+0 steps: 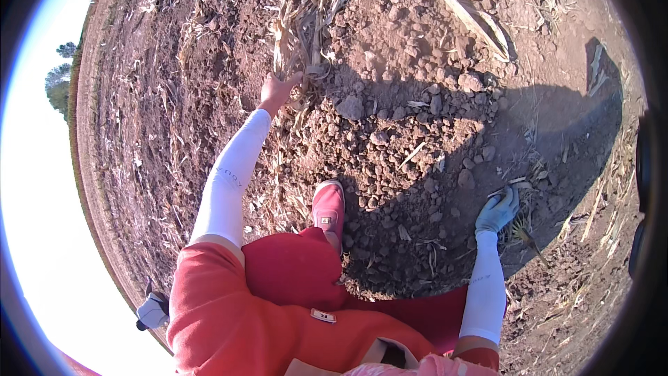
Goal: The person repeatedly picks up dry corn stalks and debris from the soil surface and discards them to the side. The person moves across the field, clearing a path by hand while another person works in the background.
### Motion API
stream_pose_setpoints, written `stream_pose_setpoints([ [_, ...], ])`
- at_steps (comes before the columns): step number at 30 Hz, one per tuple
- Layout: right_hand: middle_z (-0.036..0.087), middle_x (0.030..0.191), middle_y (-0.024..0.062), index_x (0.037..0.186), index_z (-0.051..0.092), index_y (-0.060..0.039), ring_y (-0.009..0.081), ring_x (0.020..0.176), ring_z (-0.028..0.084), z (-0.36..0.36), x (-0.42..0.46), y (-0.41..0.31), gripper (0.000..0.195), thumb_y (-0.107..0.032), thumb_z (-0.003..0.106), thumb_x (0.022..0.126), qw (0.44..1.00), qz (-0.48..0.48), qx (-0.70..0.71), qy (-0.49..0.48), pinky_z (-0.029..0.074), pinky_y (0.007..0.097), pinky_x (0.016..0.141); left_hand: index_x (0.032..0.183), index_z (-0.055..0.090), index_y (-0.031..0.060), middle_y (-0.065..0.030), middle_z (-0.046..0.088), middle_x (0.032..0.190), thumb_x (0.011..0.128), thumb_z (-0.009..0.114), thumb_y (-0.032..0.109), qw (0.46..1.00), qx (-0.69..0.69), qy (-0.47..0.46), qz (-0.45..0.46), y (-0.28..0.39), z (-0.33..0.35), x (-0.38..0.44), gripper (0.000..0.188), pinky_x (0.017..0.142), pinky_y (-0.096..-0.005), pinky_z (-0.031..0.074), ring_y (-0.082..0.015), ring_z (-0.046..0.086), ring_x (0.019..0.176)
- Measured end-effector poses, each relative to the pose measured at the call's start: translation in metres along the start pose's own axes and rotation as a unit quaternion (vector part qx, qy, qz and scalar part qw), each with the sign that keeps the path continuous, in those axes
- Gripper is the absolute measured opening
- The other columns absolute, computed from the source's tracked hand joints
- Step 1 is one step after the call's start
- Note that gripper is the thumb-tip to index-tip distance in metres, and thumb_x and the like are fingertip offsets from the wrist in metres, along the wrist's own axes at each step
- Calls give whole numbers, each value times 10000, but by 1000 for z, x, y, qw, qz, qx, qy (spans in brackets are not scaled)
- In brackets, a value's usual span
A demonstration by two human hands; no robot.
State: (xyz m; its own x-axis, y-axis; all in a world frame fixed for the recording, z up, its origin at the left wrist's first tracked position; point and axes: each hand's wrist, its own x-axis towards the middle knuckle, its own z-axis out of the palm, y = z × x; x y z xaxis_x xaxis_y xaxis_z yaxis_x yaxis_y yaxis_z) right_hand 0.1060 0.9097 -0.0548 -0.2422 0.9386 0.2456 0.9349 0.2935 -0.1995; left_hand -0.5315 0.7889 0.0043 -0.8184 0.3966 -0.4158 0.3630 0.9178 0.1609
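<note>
My bare left hand (279, 91) reaches to the base of a bundle of dry corn stalks and husks (303, 36), thumb apart from the fingers; whether it grips them is unclear. To the right, my right hand (497, 211), in a light blue-grey glove, is low over the shaded soil, its fingers at a short piece of dry stalk (516, 181). I cannot tell if that piece is held. A small green-and-brown plant (524, 235) lies just beside the glove. Both forearms wear white sleeves.
Cloddy soil (386, 138) with scattered dry husks surrounds my red shoe (330, 206). A long dry leaf (469, 18) lies at the upper right. My shadow falls across the ground. Another person (153, 310) is far off at the lower left, near trees (58, 83) on the horizon.
</note>
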Motion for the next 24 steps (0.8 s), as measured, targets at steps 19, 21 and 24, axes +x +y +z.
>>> stream_pose_setpoints([
  [19,505,1267,189,1161,516,-5,381,1155,472,-1,1,0,357,-106,519,819,1000,3,-20,-11,361,501,976,1116,492,-13,-210,611,1041,770,657,193,961,-134,216,-105,-87,-25,23,435,873,-425,495,-349,618,948],
  [21,508,1262,188,1154,520,-6,379,1153,474,2,2,-1,351,-110,521,819,1000,-1,-18,-9,364,499,974,1120,488,-17,-203,630,1004,770,663,195,966,-105,222,-75,-96,-22,23,445,853,-420,507,-348,635,920],
  [24,511,1257,188,1148,523,-5,377,1150,477,1,-1,3,346,-116,518,820,1000,5,-28,-8,368,498,971,1125,460,-26,-223,613,1034,784,655,175,984,-70,160,-46,-60,-7,0,441,875,-423,490,-363,622,948],
])
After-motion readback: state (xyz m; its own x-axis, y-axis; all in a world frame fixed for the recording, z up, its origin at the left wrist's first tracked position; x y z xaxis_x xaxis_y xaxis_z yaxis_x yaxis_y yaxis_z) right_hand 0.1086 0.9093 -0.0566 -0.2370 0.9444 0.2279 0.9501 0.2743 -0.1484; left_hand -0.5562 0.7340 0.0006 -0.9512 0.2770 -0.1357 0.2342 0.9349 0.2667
